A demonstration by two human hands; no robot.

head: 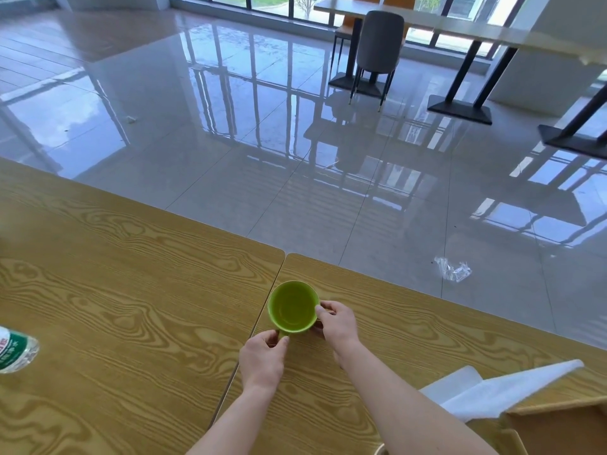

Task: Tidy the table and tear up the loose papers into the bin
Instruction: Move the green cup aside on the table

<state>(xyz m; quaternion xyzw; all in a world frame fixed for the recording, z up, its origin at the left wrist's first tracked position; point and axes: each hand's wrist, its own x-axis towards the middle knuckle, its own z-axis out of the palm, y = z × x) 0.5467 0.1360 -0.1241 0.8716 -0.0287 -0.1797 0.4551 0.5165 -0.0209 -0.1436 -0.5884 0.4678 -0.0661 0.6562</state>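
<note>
A green cup stands upright on the wooden table, beside the seam between two tabletops. My right hand grips its right side, thumb on the rim. My left hand pinches its near-left side, where the handle seems to be. White loose papers lie folded at the table's right, partly under a cardboard box at the bottom right corner. No bin is in view.
A clear water bottle with a green label lies at the left edge. A crumpled plastic wrapper rests on the glossy tiled floor beyond the table. Farther back stand a grey chair and other tables.
</note>
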